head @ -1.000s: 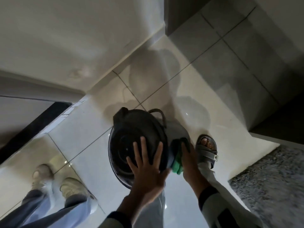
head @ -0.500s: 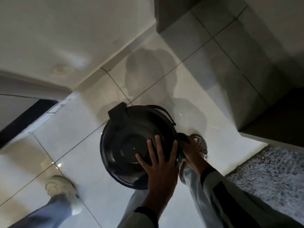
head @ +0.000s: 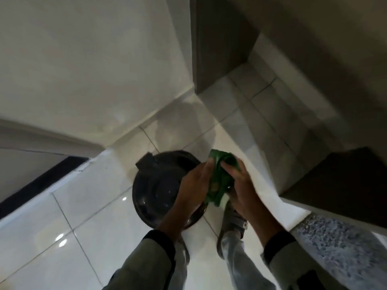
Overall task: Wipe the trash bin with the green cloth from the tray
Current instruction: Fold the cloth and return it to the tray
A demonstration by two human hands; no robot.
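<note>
A round dark trash bin (head: 156,189) with a domed lid stands on the white tiled floor, seen from above. The green cloth (head: 219,181) is bunched up in the air just above the bin's right rim. My left hand (head: 195,185) grips the cloth's left side and my right hand (head: 238,185) grips its right side. Neither hand touches the bin. My left forearm hides the bin's near right part.
A white wall (head: 94,70) rises behind the bin. A dark cabinet (head: 339,185) stands to the right, with a grey speckled mat (head: 335,248) at its foot. My sandalled foot (head: 234,222) is right of the bin. Glossy floor tiles (head: 62,227) stretch to the left.
My left hand has left the bin's lid and joined the right hand on the cloth. The cloth has come up from the bin's right side. The other person's feet have left the view.
</note>
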